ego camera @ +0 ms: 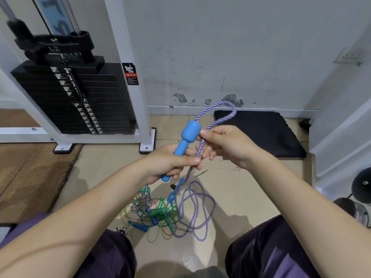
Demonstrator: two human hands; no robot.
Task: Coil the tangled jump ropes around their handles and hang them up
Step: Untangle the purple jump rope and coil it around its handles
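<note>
Left hand [170,161], seen from the head camera, is wrapped around the lower shaft of a blue handle [183,145], with the fingers curled about it and the butt end showing below the palm; the handle is held tilted, its long axis running from lower left up to upper right, with the thick cap end uppermost; from that cap a purple-and-white braided rope [218,115] is seen to rise, arch over to the right and come back down; right hand [224,145], just beside the handle on its right, is pinching this returning strand between thumb and fingertips, close to the cap; the strand is then carried down past the left fingers and drops to the tiled floor [241,187], where the rest of the same rope lies in loose loops between the knees; touching those loops on their left, a tangled pile of thin ropes [152,211] in green and blue, with their small handles, is left untouched; a weight stack machine [80,93] stands well apart at upper left; since the rope lies to the right of the handle and roughly parallel to it, a winding turn across the shaft is judged to fall to the right hand; no hook for hanging is shown.
</note>
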